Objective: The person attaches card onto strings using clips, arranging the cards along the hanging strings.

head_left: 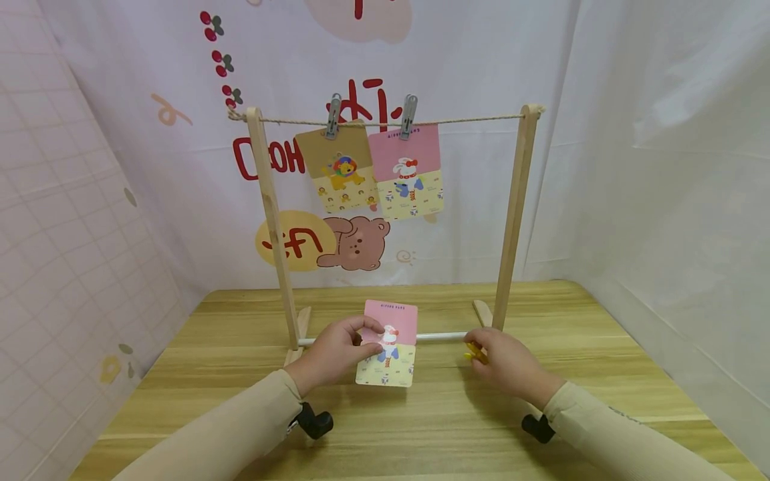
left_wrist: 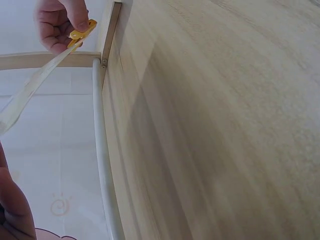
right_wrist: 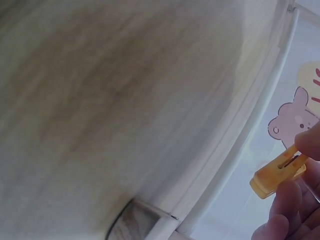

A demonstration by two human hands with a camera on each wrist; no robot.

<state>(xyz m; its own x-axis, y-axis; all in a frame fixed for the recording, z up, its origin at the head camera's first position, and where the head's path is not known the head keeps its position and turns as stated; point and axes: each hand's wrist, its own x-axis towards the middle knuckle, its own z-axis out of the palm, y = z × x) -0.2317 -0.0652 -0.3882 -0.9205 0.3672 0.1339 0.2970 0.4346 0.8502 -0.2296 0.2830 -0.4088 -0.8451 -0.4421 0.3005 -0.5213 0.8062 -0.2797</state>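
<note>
My left hand (head_left: 337, 351) pinches a pink-and-yellow card (head_left: 394, 314) with a white rabbit on it between thumb and fingers, upright above the table. In the left wrist view the same card (left_wrist: 30, 92) shows nearly edge-on. My right hand (head_left: 511, 364) holds a yellow clothespin (right_wrist: 275, 176) between thumb and fingers, to the right of the card and apart from it in the head view. Above both hands, a rope (head_left: 481, 119) carries a brown-and-yellow lion card (head_left: 333, 153) and another pink rabbit card (head_left: 415, 153), each under a grey clothespin (head_left: 408, 117).
The rope runs between two wooden posts (head_left: 516, 220), joined low down by a white rod (head_left: 442, 336). This rack stands on a wood-grain table (head_left: 433, 434) before a printed white curtain (head_left: 481, 220). Black devices (head_left: 315, 422) sit near both wrists.
</note>
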